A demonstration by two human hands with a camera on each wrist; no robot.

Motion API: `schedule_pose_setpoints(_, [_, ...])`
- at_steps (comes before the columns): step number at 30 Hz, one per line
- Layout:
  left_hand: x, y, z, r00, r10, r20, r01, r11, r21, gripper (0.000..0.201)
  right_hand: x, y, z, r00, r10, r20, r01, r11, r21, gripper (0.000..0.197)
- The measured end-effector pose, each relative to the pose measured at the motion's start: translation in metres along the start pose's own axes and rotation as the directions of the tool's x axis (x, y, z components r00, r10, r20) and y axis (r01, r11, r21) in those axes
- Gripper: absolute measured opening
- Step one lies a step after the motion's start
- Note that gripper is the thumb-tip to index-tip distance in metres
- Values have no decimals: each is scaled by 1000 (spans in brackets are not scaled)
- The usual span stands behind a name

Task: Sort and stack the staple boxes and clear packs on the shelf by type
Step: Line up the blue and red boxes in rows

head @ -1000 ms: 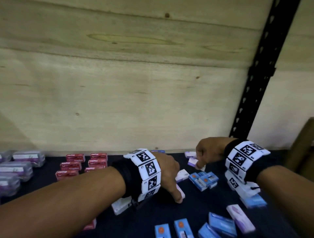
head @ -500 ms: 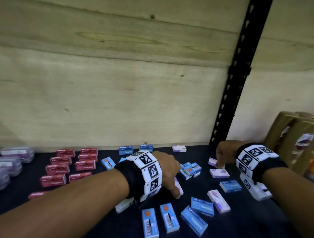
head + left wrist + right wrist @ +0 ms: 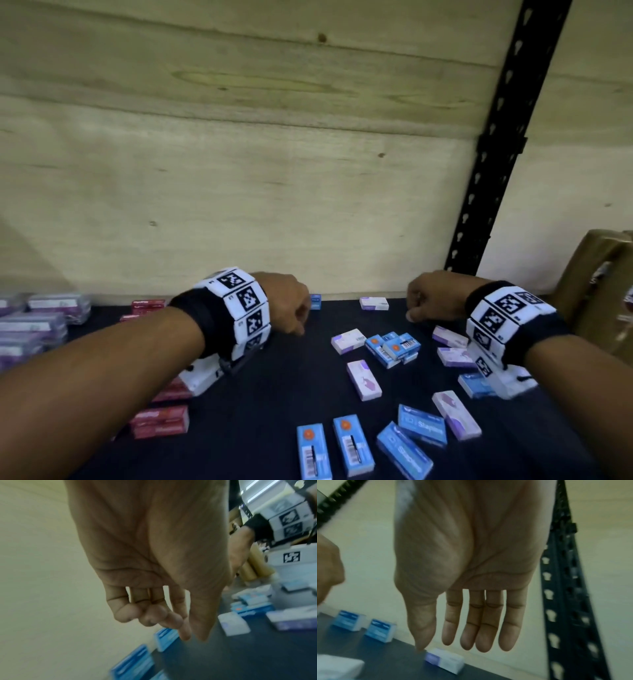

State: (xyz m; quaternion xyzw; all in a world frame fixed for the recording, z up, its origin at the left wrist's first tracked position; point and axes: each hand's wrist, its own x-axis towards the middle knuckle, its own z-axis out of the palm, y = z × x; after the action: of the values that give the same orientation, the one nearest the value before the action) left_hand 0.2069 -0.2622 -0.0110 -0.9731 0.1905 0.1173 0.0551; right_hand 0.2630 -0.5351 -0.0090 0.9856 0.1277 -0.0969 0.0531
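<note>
Blue staple boxes lie scattered on the dark shelf, mixed with white-and-purple boxes. Red boxes sit at the left, partly hidden by my left forearm. Clear packs are stacked at the far left. My left hand hovers near the back wall above two blue boxes; its fingers curl loosely and hold nothing. My right hand hangs beside a white-and-purple box at the back, and its straight fingers are empty.
A plywood wall closes the back of the shelf. A black perforated upright stands at the right. Brown wrapped packages fill the bay beyond the upright. More blue boxes lie along the front edge.
Both hands have left the boxes in the middle of the shelf and moved toward the back wall. The right hand has come left, away from the white-and-purple boxes it was touching.
</note>
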Motion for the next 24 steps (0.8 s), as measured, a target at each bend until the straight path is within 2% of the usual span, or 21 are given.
schedule_pose_setpoints(3, [-8, -30, 2, 996, -58, 65, 54, 997, 57, 21, 8, -36, -5, 990, -135, 36, 135, 991, 15, 26])
schedule_pose_setpoints(7, [-13, -61, 8, 981, -119, 153, 115, 993, 36, 33, 15, -75, -4, 950, -253, 182, 246, 967, 62, 36])
schedule_pose_setpoints(10, [-12, -71, 15, 978, -134, 160, 128, 991, 45, 40, 20, -89, 1, 925, -286, 252, 281, 958, 57, 38])
schedule_pose_setpoints(14, [-7, -77, 20, 981, -130, 145, 124, 991, 47, 44, 27, -94, 10, 918, -306, 251, 303, 952, 50, 32])
schedule_pose_setpoints(18, [-5, -82, 21, 983, -116, 145, 115, 993, 15, 39, 33, -84, 5, 945, -268, 189, 255, 963, 92, 29])
schedule_pose_setpoints(21, [-4, -83, 21, 982, -113, 150, 116, 993, -14, 34, 43, -60, -4, 983, -157, 98, 156, 988, 13, 29])
schedule_pose_setpoints(24, [-6, -84, 22, 981, -117, 154, 121, 992, -18, 34, 51, -34, -6, 997, -41, 63, 46, 996, -70, 38])
